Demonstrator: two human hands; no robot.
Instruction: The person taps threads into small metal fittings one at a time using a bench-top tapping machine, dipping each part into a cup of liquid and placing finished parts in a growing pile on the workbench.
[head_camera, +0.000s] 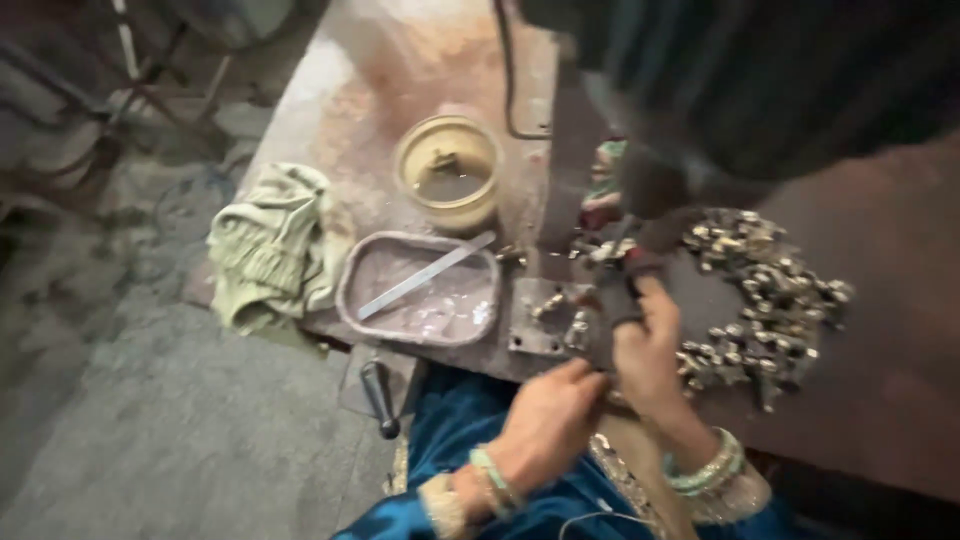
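Both hands meet at the surface (880, 400) edge: the right hand (648, 355) has its grip closed on a small dark part (612, 300), the left hand (548, 418) supports beside it – the heap of metal pieces (770, 300) stays within reach.

No packages, labels, signs or screens show anywhere on the workbench or floor.

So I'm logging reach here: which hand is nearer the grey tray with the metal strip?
Left. The left hand is just right of and below the grey tray; the right hand is farther right, beside the pile of small metal parts.
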